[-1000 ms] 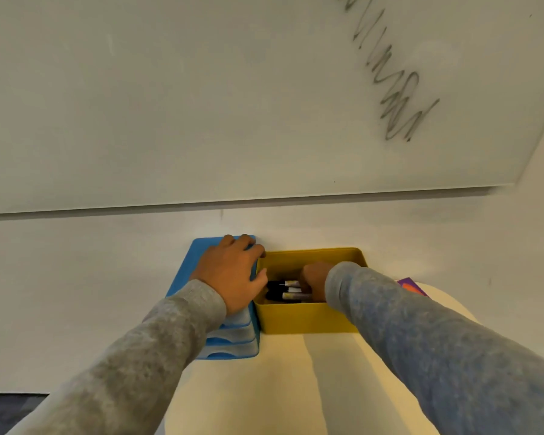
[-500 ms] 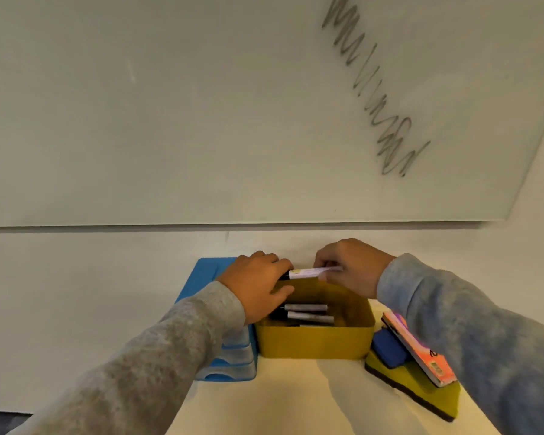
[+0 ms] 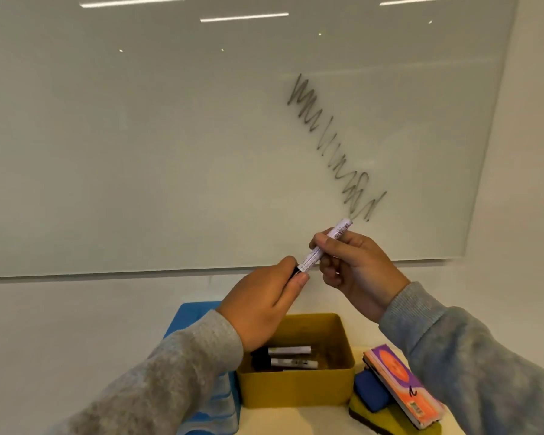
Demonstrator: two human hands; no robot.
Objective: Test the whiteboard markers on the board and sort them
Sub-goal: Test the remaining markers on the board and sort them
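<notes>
Between the fingers: a white marker (image 3: pixel 324 246) slants up toward the whiteboard (image 3: pixel 170 136), held in front of it and above the yellow box (image 3: pixel 296 390).
Left hand (image 3: pixel 261 306): fingers and thumb curled round the marker's dark lower end, probably the cap, though the fingers cover most of it.
Right hand (image 3: pixel 355 268): fingertips pinch the white barrel just above the left thumb; the barcoded tail sticks out past them.
Handling: I judge it light, stiff and smooth, likely to twist in a loose pinch. Best held as now, one hand on the barrel and one on the cap, pulling straight apart.
Below the fingers: two more markers (image 3: pixel 291 356) lie flat in the yellow box.
Beside the box: a blue tray (image 3: pixel 198 312) on the left-hand side; erasers (image 3: pixel 393 390) stacked on the right-hand side.
Beyond the fingertips: a grey scribble (image 3: pixel 330 146) on the board.
Hard to make out: the cap seam, the tip, the label print, and anything in the tray behind the left sleeve.
</notes>
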